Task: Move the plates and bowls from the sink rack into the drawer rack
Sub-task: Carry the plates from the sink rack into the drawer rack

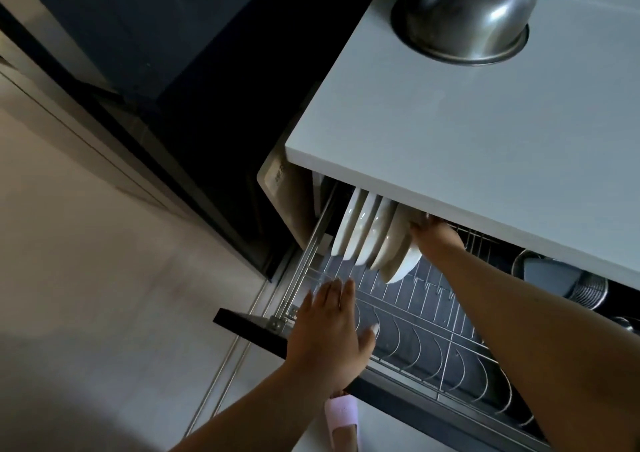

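Observation:
The drawer rack is a wire rack pulled out from under the grey countertop. Several white plates stand on edge in its far left slots, partly hidden by the counter edge. My right hand reaches under the counter and grips the rightmost white plate, which leans in a slot. My left hand hovers flat with straight fingers over the rack's front left corner and holds nothing. The sink rack is out of view.
The grey countertop overhangs the drawer and carries an upturned steel bowl. A round wire basket with dark utensils sits at the drawer's right. The black drawer front juts over the pale floor, above a pink slipper.

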Motion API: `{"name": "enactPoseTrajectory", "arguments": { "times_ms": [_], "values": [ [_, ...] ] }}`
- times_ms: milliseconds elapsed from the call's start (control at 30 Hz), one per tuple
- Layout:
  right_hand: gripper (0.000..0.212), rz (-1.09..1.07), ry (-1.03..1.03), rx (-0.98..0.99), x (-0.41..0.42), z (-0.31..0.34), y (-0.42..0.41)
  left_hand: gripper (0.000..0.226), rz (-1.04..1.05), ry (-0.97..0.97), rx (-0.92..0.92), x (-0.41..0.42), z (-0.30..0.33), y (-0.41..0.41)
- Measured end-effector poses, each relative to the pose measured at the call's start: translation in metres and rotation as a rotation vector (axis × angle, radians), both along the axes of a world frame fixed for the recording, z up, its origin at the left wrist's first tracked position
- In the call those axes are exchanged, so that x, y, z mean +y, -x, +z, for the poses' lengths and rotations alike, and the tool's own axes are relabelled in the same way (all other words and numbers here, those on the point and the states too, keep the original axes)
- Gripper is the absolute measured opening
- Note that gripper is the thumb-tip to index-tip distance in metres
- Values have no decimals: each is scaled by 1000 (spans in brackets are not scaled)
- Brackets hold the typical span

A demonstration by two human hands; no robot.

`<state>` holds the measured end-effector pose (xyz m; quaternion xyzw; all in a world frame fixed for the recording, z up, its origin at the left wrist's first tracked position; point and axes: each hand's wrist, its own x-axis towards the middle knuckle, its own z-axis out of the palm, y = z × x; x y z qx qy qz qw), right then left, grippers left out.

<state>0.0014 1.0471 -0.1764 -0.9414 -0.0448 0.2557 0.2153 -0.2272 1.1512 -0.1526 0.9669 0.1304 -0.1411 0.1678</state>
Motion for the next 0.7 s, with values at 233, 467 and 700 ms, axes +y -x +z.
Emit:
{"name": "enactPoseTrajectory", "arguments": {
  "times_ms": [233,467,700],
  "values": [
    [46,39,58,35,12,-17,-7,84,11,21,8,1,3,0],
    [43,-4,0,71,14,-17,-13,81,25,33,18,0,2,-1],
    [52,75,21,50,-3,-8,6,80,26,28,-29,-2,4,0]
  ]
}}
